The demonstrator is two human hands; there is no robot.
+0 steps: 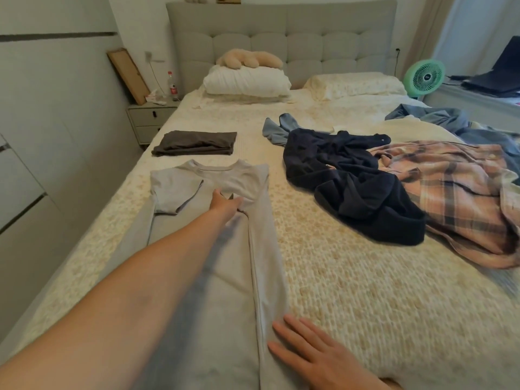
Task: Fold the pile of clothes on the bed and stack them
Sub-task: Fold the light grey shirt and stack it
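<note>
Folding step: smoothing the grey garment (253, 266) lengthwise along the left side of the bed (365, 305), right edge and left sleeve already turned inward to narrow it.
Left hand (226, 205): reaching far up near the chest, fingers lying on the cloth; grip hard to read from behind, seemingly pressing the overlap flat, not pinching.
Right hand (312, 353): fingers straight and spread, holding nothing, palm down at the near folded edge, likely pinning it against sliding.
Dark folded piece (194, 143): set beyond the collar, probably starting the stack.
Unfolded pile: navy garment (354, 181), plaid shirt (455, 198), blue clothing (439, 118), kept right, well apart, leaving working room.
</note>
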